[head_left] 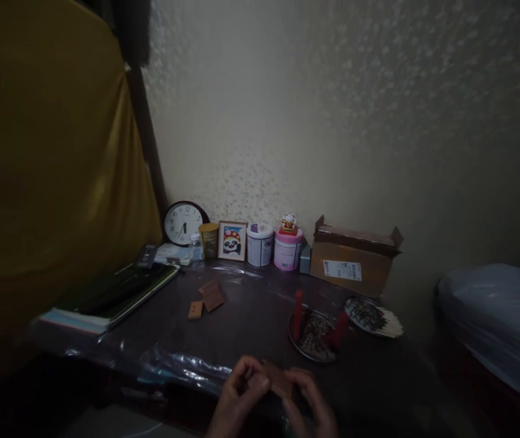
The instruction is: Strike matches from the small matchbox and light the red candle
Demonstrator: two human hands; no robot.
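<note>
Near the table's front edge, a small flat brown rectangular piece [278, 382] is held between my two hands. My left hand [244, 392] grips its left end with thumb and bent fingers. At its right end, the fingers of my right hand [308, 401] close on the edge. The dim light hides whether the piece is a box or a solid block. Several similar brown pieces [211, 296] lie farther back on the left, some overlapping. To the right of my hands, a round plate [292, 334] carries red candles [298, 313] and dark, speckled bits.
A second plate [369, 315] holds pale sticks at right. Along the wall stand a clock [184, 223], a panda picture frame [232, 241], tins [260, 244] and a cardboard box [353, 258]. Books [118, 298] lie left on the plastic-covered table [241, 328]; a yellow cloth [54, 152] hangs beside.
</note>
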